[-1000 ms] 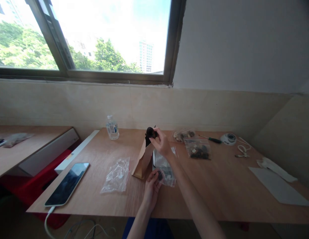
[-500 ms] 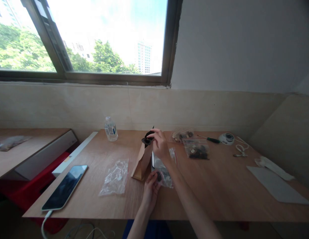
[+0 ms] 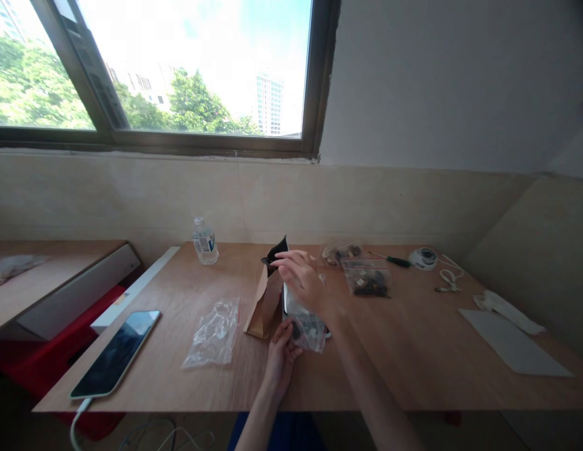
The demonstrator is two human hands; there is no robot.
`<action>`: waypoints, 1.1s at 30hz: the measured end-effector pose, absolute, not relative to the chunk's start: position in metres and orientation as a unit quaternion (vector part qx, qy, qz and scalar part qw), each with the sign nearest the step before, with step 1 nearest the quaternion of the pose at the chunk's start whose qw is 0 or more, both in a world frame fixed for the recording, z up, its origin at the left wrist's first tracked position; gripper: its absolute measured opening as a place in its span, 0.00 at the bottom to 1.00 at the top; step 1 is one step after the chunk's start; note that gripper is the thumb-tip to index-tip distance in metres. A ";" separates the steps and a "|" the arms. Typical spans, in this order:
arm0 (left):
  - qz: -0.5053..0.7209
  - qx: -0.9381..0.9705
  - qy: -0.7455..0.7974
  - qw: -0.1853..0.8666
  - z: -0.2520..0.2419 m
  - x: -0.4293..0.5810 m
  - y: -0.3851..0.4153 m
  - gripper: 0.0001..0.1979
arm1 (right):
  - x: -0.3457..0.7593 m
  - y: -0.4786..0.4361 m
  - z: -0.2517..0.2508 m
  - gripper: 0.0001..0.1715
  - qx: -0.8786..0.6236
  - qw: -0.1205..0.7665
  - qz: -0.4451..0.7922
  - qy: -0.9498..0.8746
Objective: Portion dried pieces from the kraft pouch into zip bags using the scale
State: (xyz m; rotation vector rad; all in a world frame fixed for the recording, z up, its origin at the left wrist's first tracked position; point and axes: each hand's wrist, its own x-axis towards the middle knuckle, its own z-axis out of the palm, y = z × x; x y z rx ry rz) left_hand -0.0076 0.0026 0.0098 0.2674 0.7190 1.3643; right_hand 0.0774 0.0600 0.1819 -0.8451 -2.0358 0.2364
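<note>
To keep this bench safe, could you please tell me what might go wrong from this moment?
The paper bag stands upright, open-topped and slightly leaning. The right hand, fingers spread by its mouth, could knock it over. The phone lies near the front left edge of the table with its cable hanging down, so a snag might drag it off.

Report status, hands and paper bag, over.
Right hand open, at mouth of upright brown paper bag. Left hand on small clear plastic bag of dark parts. Another crumpled clear bag lies apart, left of paper bag.
</note>
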 end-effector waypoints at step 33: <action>0.625 0.129 0.284 0.716 0.011 -0.008 0.004 0.17 | 0.137 0.033 0.067 0.16 -0.498 0.522 0.524 -0.452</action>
